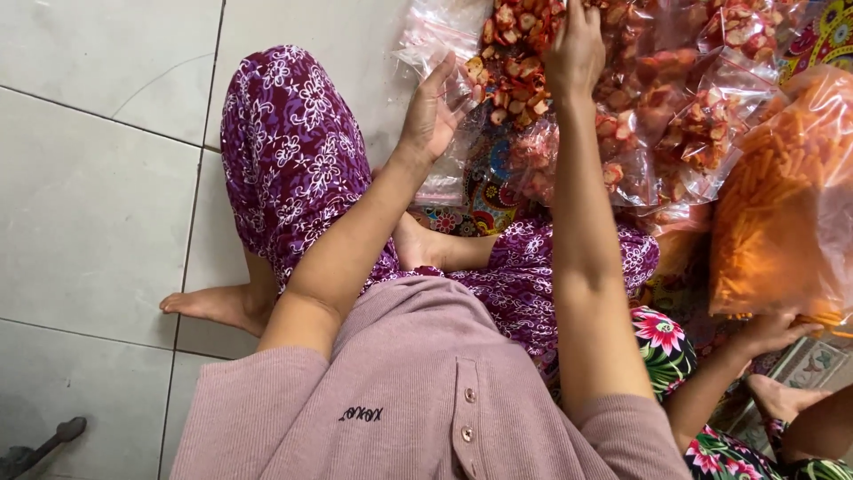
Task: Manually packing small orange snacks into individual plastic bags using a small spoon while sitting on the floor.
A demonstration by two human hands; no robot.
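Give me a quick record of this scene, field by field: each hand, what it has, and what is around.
Left hand: holds a small clear plastic bag open
Right hand: reaches into a pile of reddish snack pieces
Nearby: filled clear bags of the same snack
Right side: large bag of orange sticks, touched by another person's hand
Floor: pale tiles, patterned mat

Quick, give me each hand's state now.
Left hand: holding a small clear bag open.
Right hand: reaching into the red snack pile; grip unclear.
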